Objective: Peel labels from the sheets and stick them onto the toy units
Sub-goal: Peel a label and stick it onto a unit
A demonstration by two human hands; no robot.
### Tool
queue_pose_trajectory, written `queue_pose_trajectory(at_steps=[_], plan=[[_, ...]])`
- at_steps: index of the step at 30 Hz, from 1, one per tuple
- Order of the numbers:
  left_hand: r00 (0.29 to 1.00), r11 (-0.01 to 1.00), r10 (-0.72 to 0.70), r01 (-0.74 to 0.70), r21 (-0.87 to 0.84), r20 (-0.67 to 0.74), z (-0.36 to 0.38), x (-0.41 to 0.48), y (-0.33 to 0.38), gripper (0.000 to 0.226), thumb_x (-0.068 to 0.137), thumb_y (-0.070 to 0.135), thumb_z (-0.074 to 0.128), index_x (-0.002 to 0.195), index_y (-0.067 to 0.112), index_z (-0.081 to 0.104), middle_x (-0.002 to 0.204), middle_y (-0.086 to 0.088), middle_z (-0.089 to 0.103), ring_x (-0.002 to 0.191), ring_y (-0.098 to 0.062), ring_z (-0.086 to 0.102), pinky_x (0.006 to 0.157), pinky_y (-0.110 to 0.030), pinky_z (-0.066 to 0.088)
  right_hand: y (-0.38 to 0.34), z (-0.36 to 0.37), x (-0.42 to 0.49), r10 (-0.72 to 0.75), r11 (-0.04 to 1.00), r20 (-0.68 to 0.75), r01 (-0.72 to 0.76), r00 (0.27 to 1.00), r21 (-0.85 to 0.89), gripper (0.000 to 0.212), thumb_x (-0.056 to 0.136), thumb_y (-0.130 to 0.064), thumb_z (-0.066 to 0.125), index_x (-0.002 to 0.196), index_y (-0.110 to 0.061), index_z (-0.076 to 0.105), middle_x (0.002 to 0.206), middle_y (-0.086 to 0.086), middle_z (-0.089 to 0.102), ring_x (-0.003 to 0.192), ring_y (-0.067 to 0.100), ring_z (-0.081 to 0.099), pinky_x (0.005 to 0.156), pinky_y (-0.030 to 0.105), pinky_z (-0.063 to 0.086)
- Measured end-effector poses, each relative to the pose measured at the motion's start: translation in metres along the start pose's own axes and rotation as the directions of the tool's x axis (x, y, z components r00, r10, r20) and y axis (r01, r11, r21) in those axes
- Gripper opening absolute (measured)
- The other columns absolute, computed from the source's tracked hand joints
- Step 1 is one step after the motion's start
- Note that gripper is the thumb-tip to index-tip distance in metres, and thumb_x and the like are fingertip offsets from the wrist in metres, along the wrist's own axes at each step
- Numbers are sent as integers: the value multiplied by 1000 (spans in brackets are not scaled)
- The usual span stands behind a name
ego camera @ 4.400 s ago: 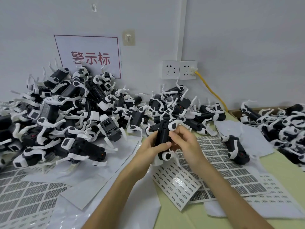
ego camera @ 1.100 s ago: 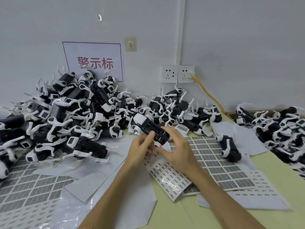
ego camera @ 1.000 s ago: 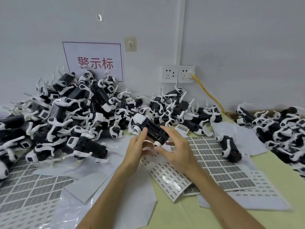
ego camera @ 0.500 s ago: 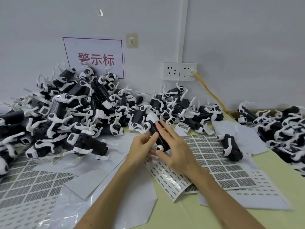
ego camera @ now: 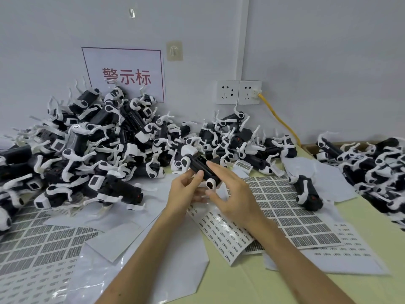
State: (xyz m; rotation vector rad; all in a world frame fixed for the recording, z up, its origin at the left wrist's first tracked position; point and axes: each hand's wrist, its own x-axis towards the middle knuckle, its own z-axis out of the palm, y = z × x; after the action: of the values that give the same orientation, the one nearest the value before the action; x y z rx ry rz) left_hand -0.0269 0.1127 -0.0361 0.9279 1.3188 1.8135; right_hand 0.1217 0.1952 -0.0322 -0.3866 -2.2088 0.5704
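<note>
At the far left a grey label sheet [ego camera: 43, 238] lies flat on the tabletop [ego camera: 361, 227], and behind it rises the big heap of toy units [ego camera: 94, 145], black bodies with white legs tangled together.

The left hand [ego camera: 186, 189] is in the middle, thumb and fingers curled round the near end of the held toy unit [ego camera: 202, 168], which is lifted just above the sheets in front of the heap. Its long axis runs on a diagonal: a white end points away and leftward toward the heap, and the end with the round white joint points back toward the person.

The right hand [ego camera: 232, 194] lies over the black body with its fingers straight and flat along it — pressing, by the look of it. No label shows under them, so I cannot tell whether one is there.

The likely trouble is twisting. With only one end pinched, a firm press could roll the body and leave a label skewed or with a lifted corner. The small-print sheet [ego camera: 221, 231] under the wrists curls at its edge and could catch a forearm.

Further right are the grid label sheet [ego camera: 285, 207], a lone toy unit [ego camera: 308, 191] lying on it, and a second heap [ego camera: 372, 163].
</note>
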Motion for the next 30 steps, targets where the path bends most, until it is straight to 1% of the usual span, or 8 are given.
queue_pose_trajectory(at_steps=[5, 8, 10, 13, 18, 25, 28, 30], plan=[[1000, 998, 21, -21, 53, 3, -2, -1, -1, 40, 91, 40, 75, 119, 11, 72, 86, -21, 72, 69, -26, 71, 52, -27, 54, 0, 1, 1, 61, 998, 36, -61, 997, -15, 67, 96, -45, 58, 158, -40, 32, 166, -24, 18, 148, -10, 21, 114, 18, 31], [992, 973, 122, -116, 197, -21, -6, 2, -2, 17, 97, 36, 72, 104, 23, 79, 77, -6, 67, 68, -17, 59, 56, -20, 44, 3, -4, 1, 76, 997, 21, -76, 997, 8, 58, 98, -44, 60, 153, -31, 45, 154, -17, 44, 140, -10, 36, 117, 31, 40], [966, 859, 254, -207, 467, -38, -8, 3, -2, 17, 97, 39, 70, 93, 27, 81, 83, 14, 74, 74, -4, 62, 66, -17, 44, 5, -6, 2, 81, 997, -14, -81, 997, -1, 53, 99, -39, 62, 149, -25, 50, 146, -11, 53, 136, 1, 45, 114, 38, 44], [935, 667, 307, -79, 740, -177, -15, 2, -1, 15, 95, 44, 68, 96, 33, 78, 99, 19, 75, 96, -4, 65, 86, -31, 51, 9, -10, 5, 133, 990, -92, -138, 987, -41, 52, 98, -43, 60, 146, -24, 53, 143, -6, 56, 133, 9, 49, 110, 37, 45], [974, 638, 67, 125, 760, -216, -15, 2, -2, 16, 89, 40, 70, 104, 35, 72, 100, 9, 72, 94, -16, 68, 103, -44, 50, 22, -18, 6, 268, 945, -151, -290, 952, -154, 50, 96, -40, 65, 143, -25, 57, 141, -6, 58, 132, 14, 47, 108, 43, 46], [986, 864, 148, -89, 495, -82, -14, 3, 3, 30, 91, 4, 65, 101, 31, 74, 91, 3, 67, 83, -7, 63, 67, -12, 47, 26, -17, 5, 359, 897, -161, -387, 919, -211, 51, 90, -21, 71, 140, -24, 61, 147, -3, 53, 139, 19, 44, 118, 53, 34], [978, 881, 188, -126, 455, -92, -14, 3, 3, 30, 93, 5, 64, 101, 32, 74, 86, 7, 62, 77, -2, 59, 66, -14, 47, 24, -20, 6, 235, 930, -267, -296, 935, -219, 45, 86, -11, 73, 130, -21, 68, 137, -2, 58, 132, 19, 49, 113, 48, 40], [974, 895, 211, -157, 418, -86, -13, 2, 4, 28, 94, 5, 64, 103, 30, 74, 87, 3, 64, 78, -6, 60, 71, -24, 51, 20, -22, 6, 121, 979, -322, -167, 939, -120, 33, 87, -6, 71, 117, -19, 72, 114, -5, 66, 109, 13, 62, 94, 38, 54]])
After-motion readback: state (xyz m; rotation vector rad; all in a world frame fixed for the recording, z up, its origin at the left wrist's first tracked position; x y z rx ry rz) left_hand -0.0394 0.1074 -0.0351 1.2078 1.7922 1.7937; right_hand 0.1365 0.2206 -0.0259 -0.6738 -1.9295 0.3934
